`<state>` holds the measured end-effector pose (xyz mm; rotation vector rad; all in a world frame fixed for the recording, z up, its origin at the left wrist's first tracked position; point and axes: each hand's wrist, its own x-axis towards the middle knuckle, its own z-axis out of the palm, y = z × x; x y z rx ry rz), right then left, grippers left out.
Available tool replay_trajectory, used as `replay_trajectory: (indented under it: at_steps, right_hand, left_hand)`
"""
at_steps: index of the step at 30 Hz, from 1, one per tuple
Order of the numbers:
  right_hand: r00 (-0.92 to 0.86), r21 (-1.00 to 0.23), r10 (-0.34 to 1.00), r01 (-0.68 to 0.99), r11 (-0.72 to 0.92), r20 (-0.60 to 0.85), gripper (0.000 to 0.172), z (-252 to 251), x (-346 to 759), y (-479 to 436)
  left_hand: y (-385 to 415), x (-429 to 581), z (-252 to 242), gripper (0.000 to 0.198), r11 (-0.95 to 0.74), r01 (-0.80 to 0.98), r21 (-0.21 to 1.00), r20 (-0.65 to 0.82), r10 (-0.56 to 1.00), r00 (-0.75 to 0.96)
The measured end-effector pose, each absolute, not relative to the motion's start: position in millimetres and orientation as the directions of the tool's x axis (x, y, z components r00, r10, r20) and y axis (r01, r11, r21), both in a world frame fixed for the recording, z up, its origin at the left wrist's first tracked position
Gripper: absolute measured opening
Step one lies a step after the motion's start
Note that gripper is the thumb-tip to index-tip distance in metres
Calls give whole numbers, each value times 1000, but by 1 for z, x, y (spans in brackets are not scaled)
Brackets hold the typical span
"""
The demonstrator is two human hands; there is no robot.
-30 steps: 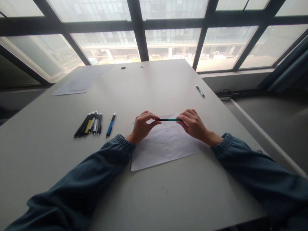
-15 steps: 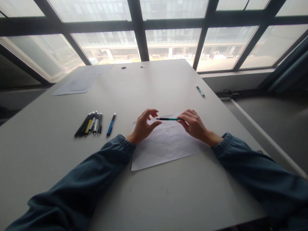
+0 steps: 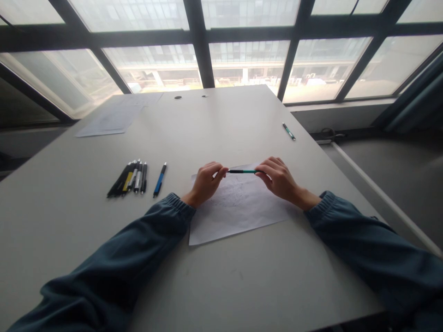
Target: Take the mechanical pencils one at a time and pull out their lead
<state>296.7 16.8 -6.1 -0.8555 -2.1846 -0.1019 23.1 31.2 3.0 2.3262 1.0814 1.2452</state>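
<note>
A green pen with a black grip (image 3: pixel 244 171) is held level between my two hands, above a sheet of paper. My left hand (image 3: pixel 206 182) pinches its tip end with thumb and fingers, hiding the point. At the other end, my right hand (image 3: pixel 278 177) has its fingers closed around the green barrel, and that end is hidden in the hand. Beneath them lies the white sheet of paper (image 3: pixel 238 216), with faint pen marks on it.
On the left of the white table (image 3: pixel 214 281) lie a cluster of several pens (image 3: pixel 128 179) and a separate blue pen (image 3: pixel 159 180). Another green pen (image 3: pixel 288 131) rests near the right edge. Sheets of paper (image 3: pixel 107 117) lie at the far left, before the windows.
My left thumb and fingers have come together on the tip end of the green pen; before, they were spread apart around it. My right hand has stayed in place.
</note>
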Motion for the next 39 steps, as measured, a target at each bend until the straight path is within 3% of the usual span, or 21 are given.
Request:
replay_trajectory:
  at_steps: [8,14,19,23,28,39]
  right_hand:
    - [-468,-193,556,620,760,687,17,-5,297,16]
    - [-461,-204,564,622,756,685,18,-5,297,17]
    - [-456,-204,567,628,751,686,17,-5,297,16]
    - [-453,-212,569,624,752,686,20,-5,297,17]
    - [-461,-207,561,617,759,687,19,-5,297,17]
    - [-471,-200,559,615,763,683,18,-7,298,17]
  left_hand:
    - [32,24,2,22,-715,458,528,659,685,310]
    - [32,25,2,14,-746,430,509,679,654,332]
    - [33,24,1,41,-722,435,538,639,686,347]
    - [33,23,0,31,-664,473,579,593,741,315]
    - [33,21,2,53,-663,477,577,567,745,350]
    - [34,23,2,39,-688,473,551,608,719,337]
